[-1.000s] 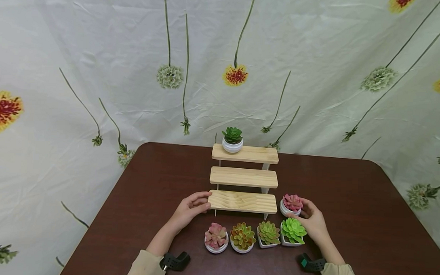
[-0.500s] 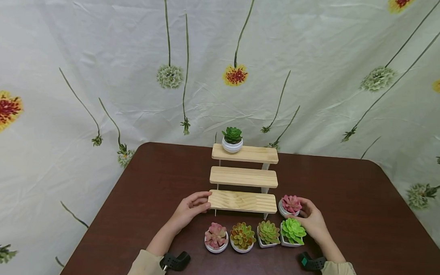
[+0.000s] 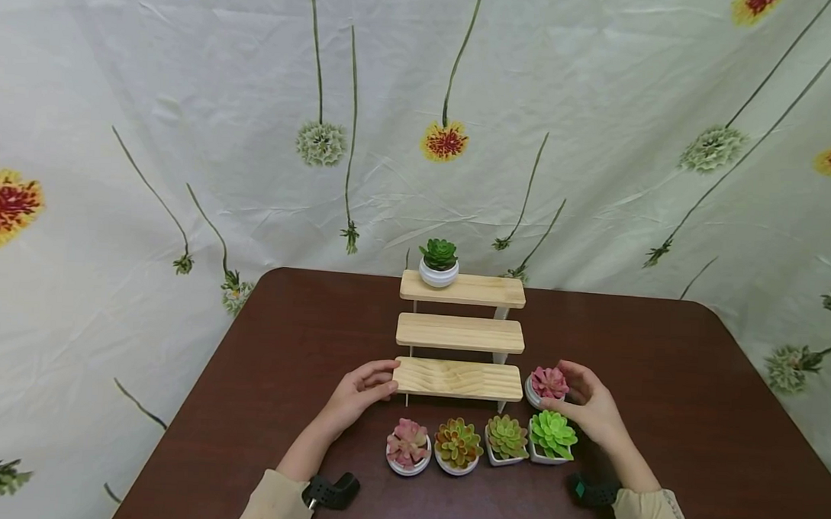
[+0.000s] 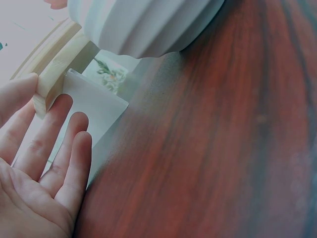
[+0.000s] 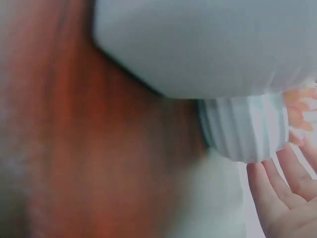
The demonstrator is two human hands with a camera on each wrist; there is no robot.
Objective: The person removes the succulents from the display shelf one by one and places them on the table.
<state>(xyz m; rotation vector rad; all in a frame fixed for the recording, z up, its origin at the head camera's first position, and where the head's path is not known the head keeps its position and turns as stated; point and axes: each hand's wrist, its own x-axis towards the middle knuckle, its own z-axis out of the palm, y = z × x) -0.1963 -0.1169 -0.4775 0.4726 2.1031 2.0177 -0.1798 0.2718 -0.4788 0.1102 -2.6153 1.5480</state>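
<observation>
A three-tier wooden display stand [image 3: 461, 334] stands mid-table. At its left, my left hand [image 3: 360, 395] pinches the end of the lowest board, thumb and fingertips on the edge. The left wrist view shows the board end [image 4: 62, 64] between the digits. To the stand's right, a pink potted succulent [image 3: 547, 383] stands in a round white pot. My right hand [image 3: 591, 407] is spread beside it, thumb near the front and index finger behind. In the right wrist view, rather straight fingertips are right at the ribbed pot [image 5: 245, 129].
In front of the stand is a row of potted succulents: pale pink [image 3: 407, 445], orange-green [image 3: 458, 446], light green [image 3: 507, 440] and bright green [image 3: 552, 437]. A dark green succulent [image 3: 439, 260] sits on the top board. The brown table [image 3: 303, 324] meets a flowered cloth [image 3: 255, 116] behind.
The pink succulent has shifted slightly left toward the stand. My right hand's fingers have since spread wider, the index lifting away from the plant. My left hand has stayed put.
</observation>
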